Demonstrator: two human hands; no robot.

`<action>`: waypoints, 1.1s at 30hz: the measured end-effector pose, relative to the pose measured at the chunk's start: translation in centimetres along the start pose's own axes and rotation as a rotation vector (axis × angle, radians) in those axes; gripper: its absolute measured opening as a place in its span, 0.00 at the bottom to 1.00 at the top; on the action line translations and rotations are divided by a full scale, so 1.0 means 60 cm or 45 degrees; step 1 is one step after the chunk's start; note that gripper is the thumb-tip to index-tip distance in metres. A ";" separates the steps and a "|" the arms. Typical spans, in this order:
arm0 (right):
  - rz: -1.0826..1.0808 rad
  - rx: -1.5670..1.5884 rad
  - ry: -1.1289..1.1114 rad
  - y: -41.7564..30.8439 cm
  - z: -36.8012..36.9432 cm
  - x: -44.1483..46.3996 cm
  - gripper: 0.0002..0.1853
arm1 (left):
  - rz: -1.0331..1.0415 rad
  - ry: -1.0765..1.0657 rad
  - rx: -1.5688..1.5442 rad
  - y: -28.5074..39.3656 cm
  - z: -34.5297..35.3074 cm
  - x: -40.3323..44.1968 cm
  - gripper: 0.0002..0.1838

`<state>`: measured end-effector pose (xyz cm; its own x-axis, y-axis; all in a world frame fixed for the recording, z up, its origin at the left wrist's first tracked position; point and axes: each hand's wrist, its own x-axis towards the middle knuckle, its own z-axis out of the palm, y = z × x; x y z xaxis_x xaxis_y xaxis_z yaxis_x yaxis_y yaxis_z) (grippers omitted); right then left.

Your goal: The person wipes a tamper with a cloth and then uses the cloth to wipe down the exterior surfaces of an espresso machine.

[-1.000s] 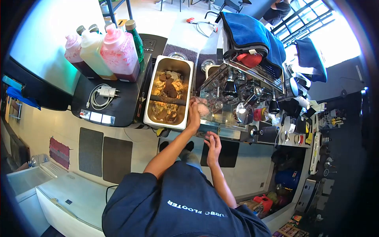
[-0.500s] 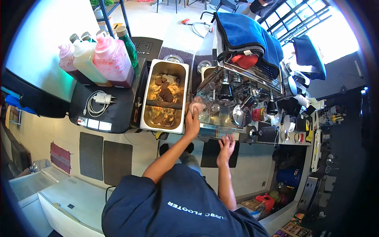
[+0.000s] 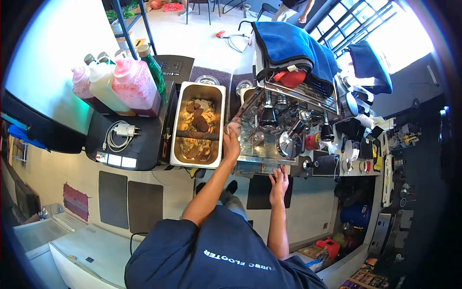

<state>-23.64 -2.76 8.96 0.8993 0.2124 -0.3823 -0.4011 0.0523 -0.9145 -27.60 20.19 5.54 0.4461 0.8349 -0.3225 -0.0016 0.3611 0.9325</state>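
Observation:
My left hand (image 3: 231,144) is closed on a crumpled pale cloth (image 3: 234,127), between the metal bin and the espresso machine's drip tray (image 3: 260,150). The rectangular steel bin (image 3: 223,103) holds coffee grounds and pucks, with a dark knock bar (image 3: 197,135) across it. My right hand (image 3: 279,185) is empty, fingers apart, just in front of the machine's front edge. Portafilters with black handles (image 3: 269,115) and glass cups crowd the machine's rack.
Pump bottles (image 3: 134,86) and a white charger (image 3: 126,130) with cable stand on the black counter at left. A blue towel (image 3: 293,45) lies atop the machine. Another person (image 3: 294,8) is at the back. A white chest freezer (image 3: 91,255) stands at lower left.
My left hand stays with the cloth beside the bin. My right hand has moved right along the machine's front, its fingers spreading. The camera view has shifted, and more of the person behind shows.

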 end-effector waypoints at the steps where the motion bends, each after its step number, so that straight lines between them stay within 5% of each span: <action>1: 0.006 0.006 -0.010 -0.002 0.001 0.003 0.32 | 0.008 -0.002 0.001 0.005 0.000 0.002 0.28; 33: 0.023 0.055 -0.048 0.006 -0.003 0.007 0.34 | 0.087 -0.090 0.005 0.029 -0.006 0.064 0.30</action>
<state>-23.35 -2.79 8.46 0.8850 0.2506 -0.3924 -0.4249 0.0900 -0.9007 -26.22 24.15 5.86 0.5071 0.8260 -0.2463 -0.0304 0.3027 0.9526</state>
